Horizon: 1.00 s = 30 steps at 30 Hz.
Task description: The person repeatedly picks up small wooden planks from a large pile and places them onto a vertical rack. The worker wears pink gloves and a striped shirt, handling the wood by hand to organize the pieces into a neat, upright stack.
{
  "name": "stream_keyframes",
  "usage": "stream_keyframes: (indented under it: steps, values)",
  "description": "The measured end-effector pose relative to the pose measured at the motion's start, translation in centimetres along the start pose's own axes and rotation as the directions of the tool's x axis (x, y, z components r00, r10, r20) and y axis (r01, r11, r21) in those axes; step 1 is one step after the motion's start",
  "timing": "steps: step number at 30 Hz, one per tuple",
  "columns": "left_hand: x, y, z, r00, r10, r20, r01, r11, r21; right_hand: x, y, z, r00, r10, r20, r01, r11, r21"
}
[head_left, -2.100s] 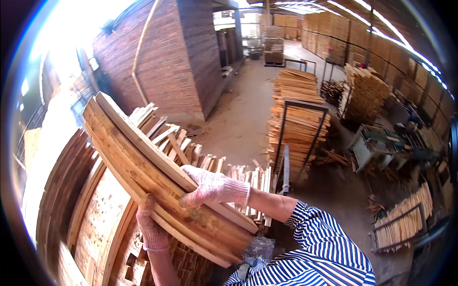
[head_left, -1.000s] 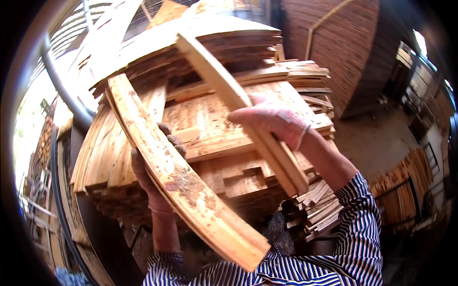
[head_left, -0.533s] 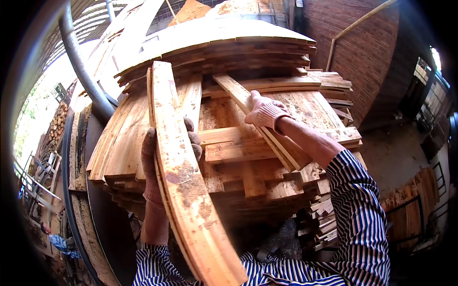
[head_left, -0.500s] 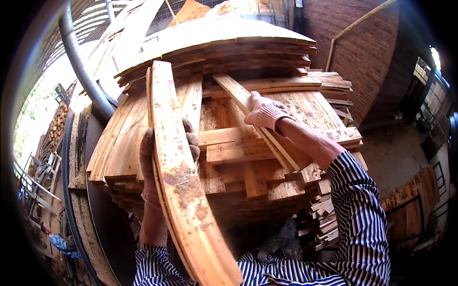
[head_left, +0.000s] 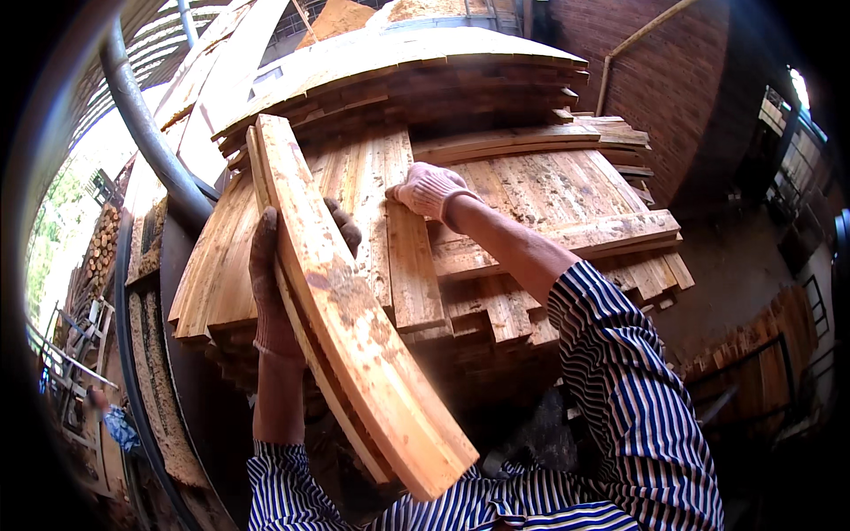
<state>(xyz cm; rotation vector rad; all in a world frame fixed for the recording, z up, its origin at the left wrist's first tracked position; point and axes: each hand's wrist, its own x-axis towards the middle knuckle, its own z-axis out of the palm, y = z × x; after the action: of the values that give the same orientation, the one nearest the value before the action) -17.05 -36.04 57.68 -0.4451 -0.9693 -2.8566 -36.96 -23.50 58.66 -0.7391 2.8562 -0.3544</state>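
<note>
**Loose piece laid down, curved boards still carried**

The right hand (head_left: 431, 188), gloved, now lies palm down with its fingers curled loosely on the top of the wood stack (head_left: 531, 203), gripping nothing. Half a second ago it held a narrow slat slanted across that stack; the slat is no longer in the hand and cannot be told apart from the boards lying there, so that piece looks placed. The left hand (head_left: 282, 274), in a dark stained glove, stays closed around the curved boards (head_left: 345, 310), fingers wrapped over their far edge. These boards have swung from nearly upright to a slant, their upper end resting against the stack's near left part and their lower end hanging down toward the striped shirt (head_left: 620, 416). Going by this, one piece is set down and the bundle is next to be dealt with.

Counted: two hands, both gloved. The bundle shows at least two curved boards stacked face to face; more beneath cannot be told. One stack, its boards too many to count. Left of the stack runs one dark pipe (head_left: 146, 124); behind the stack to the right stands one brick wall (head_left: 673, 80).
</note>
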Motion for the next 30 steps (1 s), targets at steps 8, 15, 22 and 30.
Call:
stream_keyframes:
  steps: [8, 15, 22, 30]
  values:
    - [4.3, -1.9, 0.4, 0.951, 0.249, 0.184, -0.300, 0.889, 0.347, -12.2, -0.7, -4.1, 0.875, -0.349, -0.335, 0.483, 0.586, 0.651]
    - [6.5, -3.7, 1.5, 0.964, 0.020, -0.266, 0.078, 0.933, 0.351, -12.0, 5.4, -1.9, 0.963, -0.180, -0.198, 0.265, 0.524, 0.809]
    - [4.7, -2.7, 4.1, 0.973, -0.088, -0.213, 0.094, 0.995, 0.018, 0.2, 12.2, 1.1, 0.971, -0.081, -0.225, 0.121, 0.978, 0.168]
    - [6.9, -2.5, 3.3, 0.934, 0.002, -0.358, 0.134, 0.925, 0.356, -1.2, 4.9, 0.6, 0.945, -0.232, -0.232, 0.318, 0.823, 0.471]
